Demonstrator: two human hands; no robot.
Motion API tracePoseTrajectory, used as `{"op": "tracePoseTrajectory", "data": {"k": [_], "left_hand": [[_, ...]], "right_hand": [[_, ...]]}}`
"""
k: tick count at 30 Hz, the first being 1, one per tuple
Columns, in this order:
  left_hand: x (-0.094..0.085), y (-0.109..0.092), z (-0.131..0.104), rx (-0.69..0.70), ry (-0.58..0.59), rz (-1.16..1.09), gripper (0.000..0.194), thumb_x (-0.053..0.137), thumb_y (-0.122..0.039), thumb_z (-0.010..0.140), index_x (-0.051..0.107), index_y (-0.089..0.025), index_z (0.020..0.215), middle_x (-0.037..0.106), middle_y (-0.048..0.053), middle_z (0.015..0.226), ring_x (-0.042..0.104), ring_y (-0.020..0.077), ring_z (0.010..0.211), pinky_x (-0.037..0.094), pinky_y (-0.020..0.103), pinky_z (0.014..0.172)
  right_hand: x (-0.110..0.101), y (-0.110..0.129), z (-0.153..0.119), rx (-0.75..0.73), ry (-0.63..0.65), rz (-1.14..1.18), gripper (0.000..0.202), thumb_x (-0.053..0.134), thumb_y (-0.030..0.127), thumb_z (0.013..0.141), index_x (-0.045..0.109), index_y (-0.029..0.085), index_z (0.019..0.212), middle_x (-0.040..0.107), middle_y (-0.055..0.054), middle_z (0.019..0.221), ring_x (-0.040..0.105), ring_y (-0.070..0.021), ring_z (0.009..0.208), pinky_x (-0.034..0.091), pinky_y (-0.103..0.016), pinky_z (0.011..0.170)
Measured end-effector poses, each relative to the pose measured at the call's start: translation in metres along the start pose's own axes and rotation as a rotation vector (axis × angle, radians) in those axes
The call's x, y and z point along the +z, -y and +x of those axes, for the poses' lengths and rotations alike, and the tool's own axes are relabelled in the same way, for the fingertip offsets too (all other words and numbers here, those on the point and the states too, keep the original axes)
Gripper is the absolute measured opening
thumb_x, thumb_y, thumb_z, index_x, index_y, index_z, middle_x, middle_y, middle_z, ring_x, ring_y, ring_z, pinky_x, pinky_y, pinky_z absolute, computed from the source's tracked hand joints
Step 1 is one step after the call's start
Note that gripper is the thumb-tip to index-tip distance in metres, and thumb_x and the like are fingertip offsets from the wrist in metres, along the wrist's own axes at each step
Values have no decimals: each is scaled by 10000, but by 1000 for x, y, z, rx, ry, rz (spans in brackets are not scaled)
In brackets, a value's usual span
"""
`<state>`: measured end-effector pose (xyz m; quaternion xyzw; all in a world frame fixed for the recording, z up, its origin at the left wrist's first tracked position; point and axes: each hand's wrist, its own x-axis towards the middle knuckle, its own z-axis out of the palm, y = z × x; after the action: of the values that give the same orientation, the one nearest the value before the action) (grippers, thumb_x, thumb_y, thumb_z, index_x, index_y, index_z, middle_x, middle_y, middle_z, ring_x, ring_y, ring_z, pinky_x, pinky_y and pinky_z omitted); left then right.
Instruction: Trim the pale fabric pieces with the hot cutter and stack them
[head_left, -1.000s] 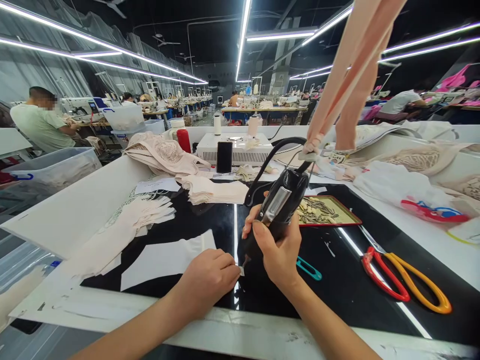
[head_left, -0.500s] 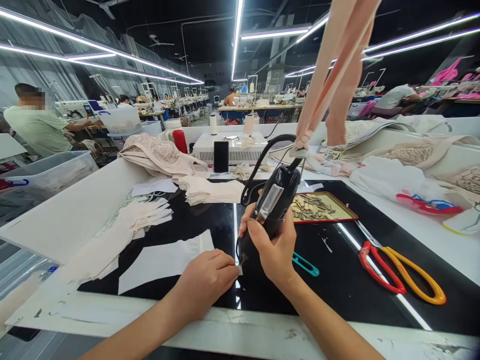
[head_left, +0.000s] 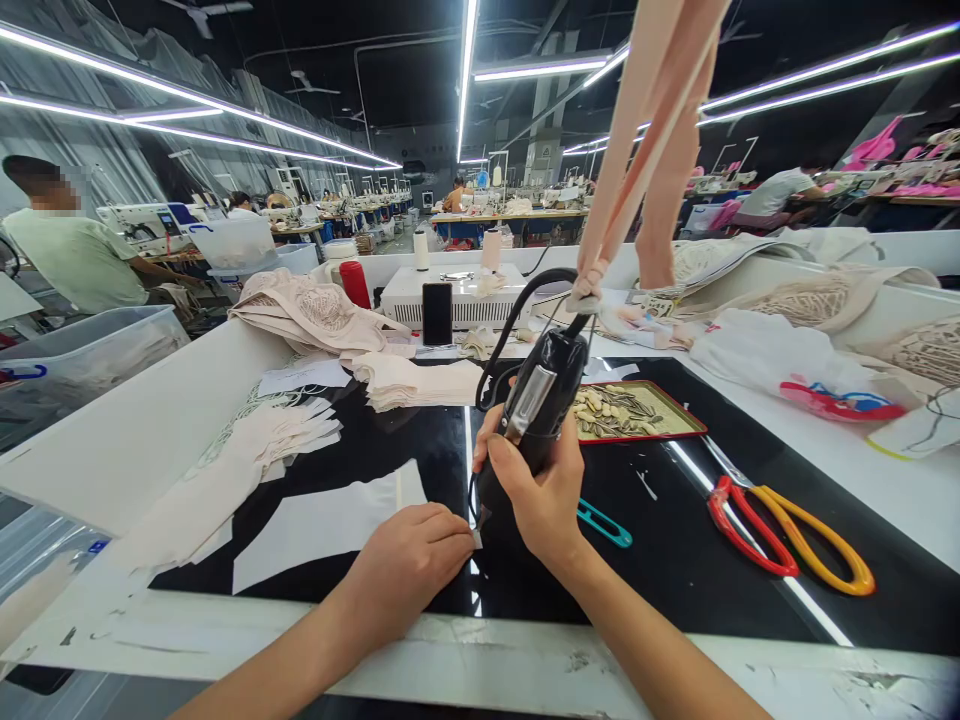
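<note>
My right hand (head_left: 541,490) is wrapped around a black handheld electric tool (head_left: 532,400) with a silver lever and a black cable. The tool hangs from knotted pink fabric strips (head_left: 637,130), its tip pointing down beside my left fingertips. My left hand (head_left: 416,560) lies with fingers pressed together on the near right end of a flat white cut piece (head_left: 322,525); a small pale corner shows at the fingertips. Whether the tip touches that corner is hard to make out. Just right of my right hand lies a teal thread snip (head_left: 606,523).
Red-and-orange-handled scissors (head_left: 787,535) and a tray (head_left: 679,432) of seeds lie to the right. Stacked beige pieces (head_left: 420,380), a fanned pile (head_left: 247,455) and bra cups (head_left: 300,310) lie left. Behind stand a phone (head_left: 437,314) and white box (head_left: 480,295). Co-workers sit beyond.
The view has shifted slightly, so the scissors and tray sit a little further left. Both hands and the tool keep nearly the same positions relative to the white piece.
</note>
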<state>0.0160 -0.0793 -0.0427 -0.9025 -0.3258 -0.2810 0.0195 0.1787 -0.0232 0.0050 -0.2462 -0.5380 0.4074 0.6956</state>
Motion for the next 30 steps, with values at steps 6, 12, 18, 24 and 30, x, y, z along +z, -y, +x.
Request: {"op": "tracePoseTrajectory", "data": {"k": [6, 12, 18, 24, 30], "left_hand": [[1, 1, -2, -1, -4, 1, 213, 501, -153, 1131, 703, -149, 1064, 782, 41, 980, 743, 205, 874, 598, 328, 743], [1, 1, -3, -2, -5, -1, 214, 502, -139, 1129, 702, -148, 1056, 783, 45, 978, 752, 208, 886, 601, 330, 755], [1, 1, -1, -9, 0, -10, 220, 499, -141, 1131, 705, -147, 1055, 781, 40, 975, 751, 204, 887, 607, 332, 753], [2, 1, -2, -13, 3, -15, 242, 483, -138, 1137, 712, -151, 1061, 785, 43, 983, 752, 201, 904, 614, 337, 785], [2, 1, -2, -10, 0, -21, 239, 488, -146, 1136, 719, -148, 1075, 791, 46, 1000, 758, 206, 906, 616, 333, 780]], "right_hand": [[1, 2, 1, 12, -2, 26, 265, 780, 295, 889, 532, 279, 979, 638, 70, 783, 571, -115, 571, 524, -268, 530], [1, 4, 1, 14, -7, 19, 257, 782, 308, 878, 544, 275, 966, 642, 62, 805, 579, -119, 606, 532, -285, 578], [0, 1, 0, 13, 0, -25, 263, 778, 323, 876, 551, 269, 998, 642, 58, 808, 603, -132, 643, 552, -304, 618], [0, 3, 0, 8, -6, -16, 248, 775, 292, 883, 547, 273, 979, 651, 64, 799, 605, -124, 604, 556, -285, 576], [2, 3, -2, 5, -2, -2, 237, 767, 289, 882, 552, 274, 981, 659, 62, 810, 618, -124, 593, 568, -283, 551]]}}
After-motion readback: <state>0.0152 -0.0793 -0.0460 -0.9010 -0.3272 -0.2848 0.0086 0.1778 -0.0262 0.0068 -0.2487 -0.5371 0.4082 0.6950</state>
